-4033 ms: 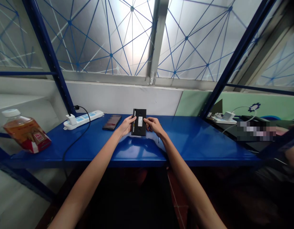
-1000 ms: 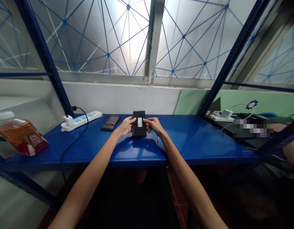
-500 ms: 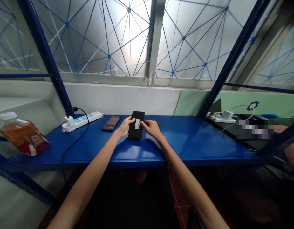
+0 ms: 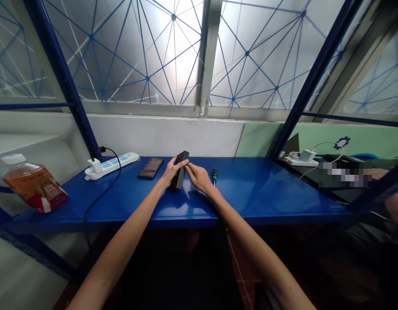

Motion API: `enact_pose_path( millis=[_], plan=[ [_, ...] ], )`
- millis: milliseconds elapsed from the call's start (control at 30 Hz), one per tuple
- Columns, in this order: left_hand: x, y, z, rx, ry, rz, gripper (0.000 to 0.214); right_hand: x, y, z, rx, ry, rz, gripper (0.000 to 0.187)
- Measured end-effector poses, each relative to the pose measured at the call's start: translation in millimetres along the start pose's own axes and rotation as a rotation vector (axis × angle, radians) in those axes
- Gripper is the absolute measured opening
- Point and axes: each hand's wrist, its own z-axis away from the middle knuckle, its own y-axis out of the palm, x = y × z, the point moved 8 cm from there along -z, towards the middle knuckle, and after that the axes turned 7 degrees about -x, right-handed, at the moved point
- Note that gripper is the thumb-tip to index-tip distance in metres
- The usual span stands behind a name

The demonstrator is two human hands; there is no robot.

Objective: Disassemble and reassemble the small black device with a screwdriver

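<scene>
Mid-frame, the left hand (image 4: pixel 169 172) and right hand (image 4: pixel 196 177) both grasp the box (image 4: pixel 179 177) from either side, apparently steadying it on edge, with the screwdriver (image 4: pixel 214 174) free just right.

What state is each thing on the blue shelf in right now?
black box: tipped up on its edge, gripped by left hand and right hand
screwdriver: lying flat on the shelf, untouched
phone: lying flat, untouched
power strip: white charger plugged in
bottle: capped, amber liquid inside
</scene>
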Motion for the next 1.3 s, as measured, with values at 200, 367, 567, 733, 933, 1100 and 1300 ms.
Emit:
enact_pose_path(
  millis=[200,367,567,733,933,1100,1300],
  plan=[
    [-15,-14.4,-4,0.078,0.077,-0.262,0.047,-38,-39,-5,-0.149,0.179,0.278,0.036],
    [-13,-35.6,-6,0.149,0.122,-0.454,0.063,-114,-83,12,-0.122,0.557,0.628,0.045],
    [-1,-19.5,-4,0.318,0.163,-0.801,0.078,-147,-70,31,0.119,0.805,0.521,0.054],
    [1,5.6,13,0.503,0.288,-1.229,0.084,-151,-68,29,0.010,0.834,0.280,0.026],
    [-1,13.8,25,0.539,0.350,-1.308,0.082,-153,-89,25,-0.231,0.817,0.101,0.032],
    [6,13.5,23,0.553,0.350,-1.310,0.080,-150,-107,25,-0.624,0.753,-0.203,0.017],
    [17,14.8,21,0.583,0.355,-1.294,0.078,-149,-108,24,-0.727,0.678,-0.281,0.013]
  ],
)
